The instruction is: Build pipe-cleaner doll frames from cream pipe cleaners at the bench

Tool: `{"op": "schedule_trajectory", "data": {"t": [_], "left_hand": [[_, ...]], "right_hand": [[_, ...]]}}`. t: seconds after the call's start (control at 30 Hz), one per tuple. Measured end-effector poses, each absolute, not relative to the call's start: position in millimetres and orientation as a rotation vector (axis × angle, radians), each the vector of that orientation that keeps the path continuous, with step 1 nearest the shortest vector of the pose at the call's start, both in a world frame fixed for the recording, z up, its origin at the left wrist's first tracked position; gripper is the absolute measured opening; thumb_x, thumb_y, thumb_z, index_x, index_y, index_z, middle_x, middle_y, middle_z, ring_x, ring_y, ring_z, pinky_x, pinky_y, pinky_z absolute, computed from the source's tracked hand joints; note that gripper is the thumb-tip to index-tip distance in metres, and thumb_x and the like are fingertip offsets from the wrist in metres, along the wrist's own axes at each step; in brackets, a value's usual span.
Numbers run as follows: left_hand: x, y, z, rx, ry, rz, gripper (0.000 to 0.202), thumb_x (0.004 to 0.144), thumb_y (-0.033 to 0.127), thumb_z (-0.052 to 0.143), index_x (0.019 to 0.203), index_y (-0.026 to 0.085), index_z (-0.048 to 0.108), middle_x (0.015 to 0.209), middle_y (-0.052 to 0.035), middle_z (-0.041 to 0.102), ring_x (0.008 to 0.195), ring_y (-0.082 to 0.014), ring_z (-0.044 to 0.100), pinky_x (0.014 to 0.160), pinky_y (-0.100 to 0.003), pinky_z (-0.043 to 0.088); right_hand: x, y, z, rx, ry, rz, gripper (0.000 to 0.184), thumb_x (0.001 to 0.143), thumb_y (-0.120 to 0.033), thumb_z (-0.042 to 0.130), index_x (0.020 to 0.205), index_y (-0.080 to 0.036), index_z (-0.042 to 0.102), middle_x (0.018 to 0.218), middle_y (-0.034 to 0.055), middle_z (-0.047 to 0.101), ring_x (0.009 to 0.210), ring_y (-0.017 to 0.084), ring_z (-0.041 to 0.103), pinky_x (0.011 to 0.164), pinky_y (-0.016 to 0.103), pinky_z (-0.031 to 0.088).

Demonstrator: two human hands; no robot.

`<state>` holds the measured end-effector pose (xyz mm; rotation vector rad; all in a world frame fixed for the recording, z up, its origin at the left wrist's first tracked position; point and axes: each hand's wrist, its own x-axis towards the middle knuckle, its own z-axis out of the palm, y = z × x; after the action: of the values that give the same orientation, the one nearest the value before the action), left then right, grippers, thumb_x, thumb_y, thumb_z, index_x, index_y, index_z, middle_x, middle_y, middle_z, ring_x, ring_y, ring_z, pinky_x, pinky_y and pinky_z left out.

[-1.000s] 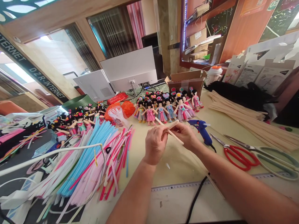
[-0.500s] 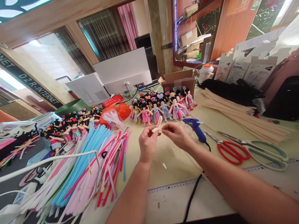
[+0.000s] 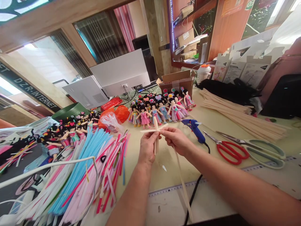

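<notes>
My left hand (image 3: 147, 147) and my right hand (image 3: 176, 139) meet above the middle of the yellowish table (image 3: 211, 119). Both pinch a cream foam strip (image 3: 155, 133) that is bent into a small cross shape near the fingertips. The strip's long tail (image 3: 183, 185) hangs down from my right hand toward the table's near edge. A blue glue gun (image 3: 195, 130) lies just right of my right hand. A row of small dolls in pink and blue dresses (image 3: 160, 110) stands right behind my hands.
A heap of blue, pink and red strips (image 3: 89, 169) covers the left. More dolls (image 3: 70, 128) lie at the far left. Red scissors (image 3: 231, 150), pale green scissors (image 3: 265, 149), cream sticks (image 3: 244, 119), a cardboard box (image 3: 177, 82) and a monitor (image 3: 122, 73) surround the work spot.
The strip went from a straight length between my fingers to a bent cross shape. Its tail now hangs down from my right hand. The view shifted slightly to the right.
</notes>
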<state>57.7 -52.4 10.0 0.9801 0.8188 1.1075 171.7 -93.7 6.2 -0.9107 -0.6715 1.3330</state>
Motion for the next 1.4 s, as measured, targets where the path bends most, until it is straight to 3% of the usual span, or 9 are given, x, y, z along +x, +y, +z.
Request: {"op": "schedule_trajectory", "data": {"t": [0.3,0.53,0.73,1.0,1.23,1.4], "left_hand": [[60.1,-51.3,6.5,1.104,0.848,1.132,0.025,0.057,0.032,0.081,0.071,0.014,0.072,0.063,-0.0014,0.067,0.059,-0.0100,0.057,0.062,-0.024,0.046],[57.5,-53.2,10.3,0.987,0.820,1.017,0.036,0.049,0.038,0.085,0.069,0.014,0.067,0.058,0.0015,0.062,0.054,-0.0097,0.055,0.054,-0.023,0.044],[53.8,-51.2,9.6,0.990,0.819,0.914,0.036,0.051,0.037,0.085,0.070,0.013,0.067,0.059,0.0009,0.062,0.054,-0.0096,0.056,0.055,-0.023,0.043],[53.8,-52.3,10.5,1.014,0.752,0.921,0.038,0.054,0.041,0.084,0.075,0.013,0.069,0.067,-0.0009,0.067,0.058,-0.0107,0.059,0.063,-0.026,0.047],[55.2,-52.7,8.5,0.980,0.784,0.929,0.038,0.056,0.042,0.082,0.071,0.013,0.063,0.059,0.0011,0.060,0.052,-0.0079,0.053,0.054,-0.022,0.041],[54.8,-52.5,8.8,0.946,0.767,0.887,0.039,0.054,0.041,0.084,0.069,0.014,0.060,0.057,0.0021,0.057,0.050,-0.0064,0.050,0.051,-0.020,0.039]], "right_hand": [[169.7,-91.3,1.7,-0.906,-0.681,1.230,0.034,0.055,-0.040,0.082,0.071,-0.017,0.062,0.055,-0.0037,0.055,0.045,0.004,0.029,0.044,0.022,0.013],[172.5,-89.7,-1.3,-0.905,-0.689,1.304,0.033,0.057,-0.040,0.081,0.072,-0.016,0.064,0.056,-0.0018,0.056,0.045,0.005,0.030,0.044,0.023,0.014],[171.4,-91.8,3.4,-0.936,-0.737,1.197,0.028,0.058,-0.039,0.077,0.069,-0.017,0.065,0.049,-0.0025,0.053,0.044,0.006,0.028,0.044,0.024,0.015],[169.9,-92.8,9.1,-1.020,-0.759,1.078,0.021,0.055,-0.034,0.073,0.066,-0.018,0.066,0.058,-0.0004,0.060,0.047,0.008,0.037,0.046,0.025,0.019],[170.7,-95.5,15.8,-0.977,-0.854,1.089,0.022,0.058,-0.038,0.075,0.063,-0.019,0.065,0.056,0.0000,0.055,0.049,0.010,0.039,0.047,0.027,0.022],[172.6,-96.0,14.5,-0.963,-0.842,1.094,0.022,0.057,-0.037,0.075,0.060,-0.019,0.064,0.056,-0.0005,0.056,0.047,0.008,0.034,0.045,0.026,0.018]]}}
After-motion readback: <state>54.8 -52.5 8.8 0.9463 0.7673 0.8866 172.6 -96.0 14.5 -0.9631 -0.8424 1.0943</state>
